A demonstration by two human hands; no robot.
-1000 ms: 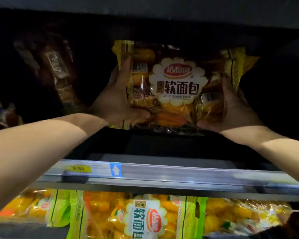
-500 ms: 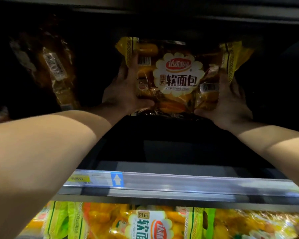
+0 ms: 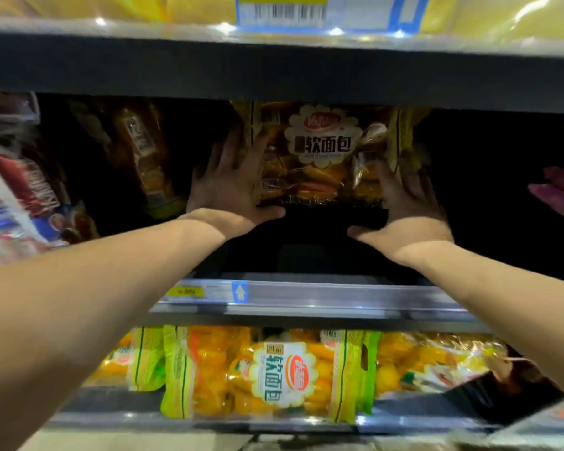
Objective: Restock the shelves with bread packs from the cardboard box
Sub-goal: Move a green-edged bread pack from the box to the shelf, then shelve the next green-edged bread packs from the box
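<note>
A yellow-edged bread pack [image 3: 323, 148] with a white flower-shaped label stands upright deep in the dark middle shelf, its top just under the shelf above. My left hand [image 3: 232, 187] lies against its left end with fingers spread and the thumb under its bottom edge. My right hand [image 3: 404, 209] presses on its right end, fingers spread, with the thumb a little below the pack. Both hands hold the pack between them. No cardboard box is in view.
Another bread pack [image 3: 144, 154] leans at the back left, beside a red and blue package [image 3: 17, 196]. The shelf's front rail [image 3: 306, 294] carries a yellow price tag. Green-edged bread packs [image 3: 274, 372] fill the shelf below. The upper shelf board [image 3: 274, 73] hangs close overhead.
Both hands have pushed the bread pack further back into the shelf and set it upright. My fingers have spread flatter and the right thumb has come off the pack.
</note>
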